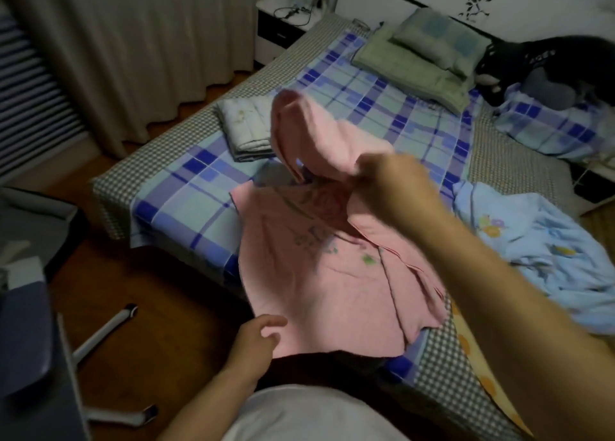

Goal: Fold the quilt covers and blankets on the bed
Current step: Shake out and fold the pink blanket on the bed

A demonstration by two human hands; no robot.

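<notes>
Head view. Pink blanket lies on bed near the foot edge, approx. centre frame, lower portion spread flat, upper portion lifted and doubled over.

Right hand, at 1 o'clock from blanket centre: fingers curled, gripping a raised fold of the pink fabric; image blurred, so exact finger layout cannot be told. Fabric arches up from this grip toward 11 o'clock.

Left hand, at 7 o'clock: fingers loosely together, holding the blanket's near corner, thumb on top.

Folded white quilt sits at 10 o'clock, just beside the raised fold. Green pillows at 1 o'clock, well apart. Crumpled light-blue cover at 3 o'clock, near the right forearm.
</notes>
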